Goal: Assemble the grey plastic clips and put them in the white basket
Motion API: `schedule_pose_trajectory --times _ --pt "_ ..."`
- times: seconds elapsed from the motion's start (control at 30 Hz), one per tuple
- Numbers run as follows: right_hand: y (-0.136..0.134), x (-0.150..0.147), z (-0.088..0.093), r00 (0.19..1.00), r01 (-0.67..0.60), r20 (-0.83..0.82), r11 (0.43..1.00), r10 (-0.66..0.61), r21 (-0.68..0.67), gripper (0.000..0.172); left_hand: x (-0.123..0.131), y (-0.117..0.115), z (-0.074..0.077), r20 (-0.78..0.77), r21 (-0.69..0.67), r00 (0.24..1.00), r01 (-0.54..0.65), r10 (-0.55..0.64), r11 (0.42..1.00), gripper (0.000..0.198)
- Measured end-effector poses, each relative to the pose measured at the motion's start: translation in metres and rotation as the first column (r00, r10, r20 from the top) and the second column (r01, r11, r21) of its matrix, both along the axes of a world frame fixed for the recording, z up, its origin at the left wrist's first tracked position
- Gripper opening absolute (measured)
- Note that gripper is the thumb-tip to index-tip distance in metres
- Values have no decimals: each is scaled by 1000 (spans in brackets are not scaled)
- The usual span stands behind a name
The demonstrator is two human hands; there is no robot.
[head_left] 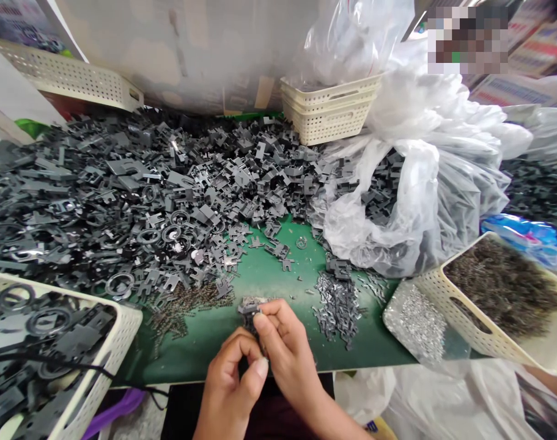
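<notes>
Near the front edge of the green tabletop (pixel 273 275), my right hand (pixel 287 351) pinches a small dark grey plastic part (pixel 249 310) between thumb and fingers. Just below and to its left, my left hand (pixel 236 373) is closed, thumb against curled fingers. Whatever the left fingers hold is hidden. A heap of small brownish springs (pixel 181 305) lies left of the hands. To their right is a pile of tiny grey pieces (pixel 337 305). Behind them spreads a big mound of dark grey plastic parts (pixel 214 171), some flat and notched, some ring-shaped.
A cream basket (pixel 126 330) of grey parts stands front left, a black cord across it. At right, another basket (pixel 431 278) holds many springs beside a clear bag of shiny bits (pixel 416 321). Clear plastic bags (pixel 425 201) and stacked baskets (pixel 328 113) sit behind.
</notes>
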State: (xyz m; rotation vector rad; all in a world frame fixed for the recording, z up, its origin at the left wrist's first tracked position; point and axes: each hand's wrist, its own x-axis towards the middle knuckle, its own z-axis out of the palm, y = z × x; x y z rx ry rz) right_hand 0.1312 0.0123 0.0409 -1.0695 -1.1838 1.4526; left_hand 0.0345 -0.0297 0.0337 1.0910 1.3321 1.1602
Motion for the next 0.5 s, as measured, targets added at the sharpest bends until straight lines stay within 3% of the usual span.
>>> schedule_pose_trajectory --times 0.13,0.23,0.3,0.33,0.4,0.47,0.5 --pt "-2 17 0 983 71 156 987 -94 147 10 -3 -4 5 -277 119 961 14 20 993 23" --pt "-6 58 10 911 49 380 956 -161 288 8 -17 -9 2 -437 163 895 -14 85 987 13" --pt "-10 91 24 843 -118 536 957 -45 266 8 -31 -10 -5 -506 162 854 -40 118 986 15" --pt "-12 107 31 793 -262 602 945 94 196 9 -38 -9 -9 -534 163 837 -36 119 986 16" --pt "-15 134 43 655 -509 655 861 378 12 7 -52 -4 -17 -589 184 799 -14 122 983 17" --pt "-17 147 46 609 -503 695 864 381 -33 11 -62 3 -24 -664 218 735 18 135 976 19" --pt "-16 148 44 615 -456 719 890 325 -12 12 -66 7 -27 -709 230 690 32 144 973 19"
